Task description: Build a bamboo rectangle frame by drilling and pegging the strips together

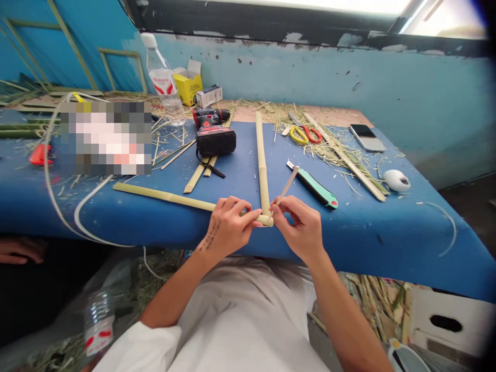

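bamboo strip (166, 197) meets second strip (262, 165), far ends unjoined
their corner, in front and right of the drill (213, 133), seems unfinished: left hand (231, 227) grips the first, right hand (300, 227) pinches a thin sliver (287, 187) there

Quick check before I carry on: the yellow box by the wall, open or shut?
Open: a pale flap stands up from the yellow box.

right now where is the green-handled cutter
In the head view, the green-handled cutter lies on the blue table right of centre, just beyond the right hand and on the near side of the scissors.
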Tool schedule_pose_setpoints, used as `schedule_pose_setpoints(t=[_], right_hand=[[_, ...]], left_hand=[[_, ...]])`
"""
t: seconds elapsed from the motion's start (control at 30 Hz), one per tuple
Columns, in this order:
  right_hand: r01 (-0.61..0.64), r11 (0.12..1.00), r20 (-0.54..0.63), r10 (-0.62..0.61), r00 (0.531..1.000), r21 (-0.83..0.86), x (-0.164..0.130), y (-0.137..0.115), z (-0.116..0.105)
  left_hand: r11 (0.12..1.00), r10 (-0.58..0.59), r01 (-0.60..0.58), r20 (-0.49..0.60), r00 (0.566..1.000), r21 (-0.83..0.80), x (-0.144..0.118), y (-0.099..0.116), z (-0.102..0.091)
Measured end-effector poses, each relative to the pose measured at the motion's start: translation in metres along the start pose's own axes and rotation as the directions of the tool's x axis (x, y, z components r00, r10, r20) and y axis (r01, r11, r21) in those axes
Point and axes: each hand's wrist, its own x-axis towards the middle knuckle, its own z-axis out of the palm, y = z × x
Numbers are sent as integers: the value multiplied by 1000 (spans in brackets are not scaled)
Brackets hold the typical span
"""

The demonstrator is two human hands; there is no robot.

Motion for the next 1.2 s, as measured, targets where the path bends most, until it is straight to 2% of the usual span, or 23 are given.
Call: schedule_pose_setpoints(t=[0.13,0.2,0.27,0.33,0.37,0.43,0.57,0.67,0.77,0.87,1.0,1.2], right_hand=[[-21,998,30,19,999,63,0,-1,-6],[-35,999,13,35,999,3,5,6,-17],[-59,980,-93,42,995,-189,13,22,-34],[-123,887,-231,19,973,-445,21,45,-52],[-157,822,-258,13,966,-547,24,58,-61],[-213,738,-258,54,965,-640,27,81,-74],[-225,741,-216,110,970,-633,20,102,-78],[-259,728,-258,116,959,-635,17,99,-72],[-264,747,-222,159,962,-610,28,98,-72],[-218,799,-165,150,975,-561,57,105,-80],[-237,834,-127,200,971,-498,121,126,-86],[-355,739,-185,305,934,-573,225,165,-76]], left_hand=[[1000,15,-14,-39,999,9,-3,0,2],[1000,16,-15,-52,999,11,-4,1,2],[1000,-8,9,-58,998,17,-4,2,1],[999,-34,36,-60,998,27,-4,2,0],[998,-43,45,-60,997,32,-4,2,-1],[998,-43,45,-60,997,35,-4,2,-2],[1000,-29,30,-103,994,7,-4,1,0],[999,-36,36,-132,991,-8,-4,2,2],[999,-42,43,-131,990,2,-4,2,3],[1000,-28,29,-122,992,1,-5,1,3],[1000,-4,6,-135,991,10,-6,-2,5],[1000,-6,7,-139,990,7,-5,-3,5]])
